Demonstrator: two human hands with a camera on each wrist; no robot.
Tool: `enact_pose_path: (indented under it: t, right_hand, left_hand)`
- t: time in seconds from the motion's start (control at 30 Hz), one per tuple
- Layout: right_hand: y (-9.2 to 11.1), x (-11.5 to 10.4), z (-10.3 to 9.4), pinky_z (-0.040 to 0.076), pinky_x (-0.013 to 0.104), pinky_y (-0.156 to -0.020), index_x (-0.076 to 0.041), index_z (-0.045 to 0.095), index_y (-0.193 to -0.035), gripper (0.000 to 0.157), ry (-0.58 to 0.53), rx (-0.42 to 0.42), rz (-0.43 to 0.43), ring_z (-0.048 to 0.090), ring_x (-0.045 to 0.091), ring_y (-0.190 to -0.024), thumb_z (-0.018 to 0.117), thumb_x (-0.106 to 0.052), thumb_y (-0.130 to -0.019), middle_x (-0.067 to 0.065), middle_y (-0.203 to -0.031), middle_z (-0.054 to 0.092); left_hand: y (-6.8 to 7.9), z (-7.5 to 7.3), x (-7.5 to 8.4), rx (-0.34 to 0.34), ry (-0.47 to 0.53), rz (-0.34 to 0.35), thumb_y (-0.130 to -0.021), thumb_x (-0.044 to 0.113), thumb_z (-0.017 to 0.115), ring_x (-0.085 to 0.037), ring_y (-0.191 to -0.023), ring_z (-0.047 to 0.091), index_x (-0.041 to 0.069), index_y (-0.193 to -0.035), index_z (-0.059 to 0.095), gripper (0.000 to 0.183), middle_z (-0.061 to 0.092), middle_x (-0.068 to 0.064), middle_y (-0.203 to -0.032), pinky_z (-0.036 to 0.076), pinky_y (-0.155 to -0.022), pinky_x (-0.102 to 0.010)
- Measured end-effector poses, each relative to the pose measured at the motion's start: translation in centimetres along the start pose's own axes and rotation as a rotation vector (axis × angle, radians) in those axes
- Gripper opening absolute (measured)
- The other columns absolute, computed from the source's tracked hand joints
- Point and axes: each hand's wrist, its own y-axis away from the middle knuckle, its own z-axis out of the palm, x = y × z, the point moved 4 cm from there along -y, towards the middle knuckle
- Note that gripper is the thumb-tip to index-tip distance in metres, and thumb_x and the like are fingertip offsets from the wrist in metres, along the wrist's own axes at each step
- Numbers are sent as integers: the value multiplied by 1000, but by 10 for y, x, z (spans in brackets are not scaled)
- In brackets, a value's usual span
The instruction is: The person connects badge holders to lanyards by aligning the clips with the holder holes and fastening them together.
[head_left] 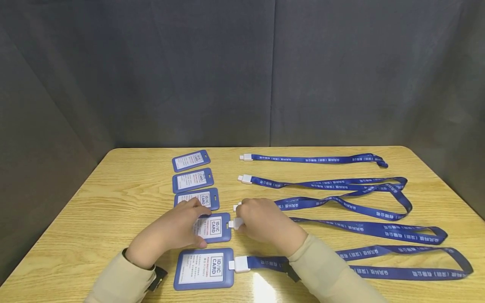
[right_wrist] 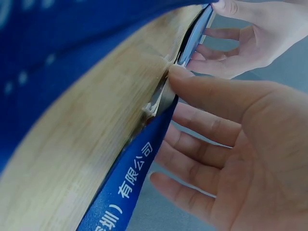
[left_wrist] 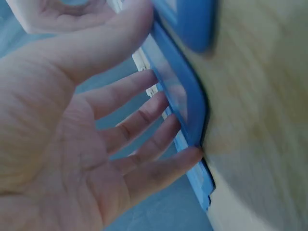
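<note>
In the head view my left hand spans a blue card holder, thumb at its near long edge and fingers at its far edge. The holder lies flat, slotted end facing right. My right hand pinches the white clip of a blue lanyard, its tip right at the holder's slot. The right wrist view shows the thumb on that clip, with the printed strap trailing off. Nearer me, another card holder has a lanyard's white clip at its slotted end.
Farther back on the wooden table, more card holders, such as the farthest one, form a column. Right of them lie lanyards, including a far one and a looped one partly behind my right hand. A dark curtain hangs behind.
</note>
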Motion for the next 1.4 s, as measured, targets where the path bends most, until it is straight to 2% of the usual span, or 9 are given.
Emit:
enact_pose_path:
  t: [0.2, 0.4, 0.77, 1.0, 1.17, 1.4]
  right_hand:
    - [-1, 0, 0, 52, 27, -65, -6, 74, -84, 14, -21, -4, -16, 50, 9, -62, 82, -18, -82, 0, -77, 64]
    - [-3, 2, 2, 52, 26, -66, -6, 76, -88, 15, -23, -27, -45, 51, 9, -63, 82, -18, -83, 0, -79, 64]
    - [-7, 7, 3, 47, 22, -59, -10, 76, -82, 8, -31, -27, -121, 48, 6, -59, 82, -15, -82, -4, -73, 62]
    - [-10, 8, 0, 46, 21, -58, -11, 74, -78, 9, -31, -20, -158, 47, 8, -58, 82, -14, -81, -4, -72, 61]
    - [-11, 11, 0, 49, 21, -63, -11, 77, -81, 6, -56, -53, -154, 50, 7, -60, 82, -11, -79, -5, -75, 65]
    - [-15, 11, 1, 49, 19, -63, -11, 78, -84, 7, -72, -80, -178, 51, 6, -63, 82, -10, -78, -4, -80, 68]
  left_hand:
    - [-1, 3, 4, 39, -32, -33, -62, 24, 94, -19, -95, 53, 10, -125, 68, 69, 58, -3, -111, 50, -87, -41]
    - [-2, 6, 10, 82, -60, -49, -59, 20, 95, -24, -93, 55, 8, -122, 70, 69, 60, -8, -110, 53, -78, -43]
    - [-4, 9, 12, 106, -82, -55, -57, 19, 96, -26, -92, 54, 9, -120, 71, 68, 59, -8, -106, 52, -76, -45]
    - [-5, 9, 14, 119, -90, -68, -56, 17, 96, -30, -98, 56, 8, -117, 72, 67, 61, -11, -115, 53, -80, -49]
    - [-6, 11, 15, 114, -64, -71, -57, 17, 96, -31, -99, 56, 7, -119, 71, 67, 60, -12, -119, 52, -81, -50]
    - [-4, 10, 9, 128, -36, -84, -56, 18, 96, -22, -88, 51, 11, -117, 73, 65, 59, -3, -102, 49, -70, -40]
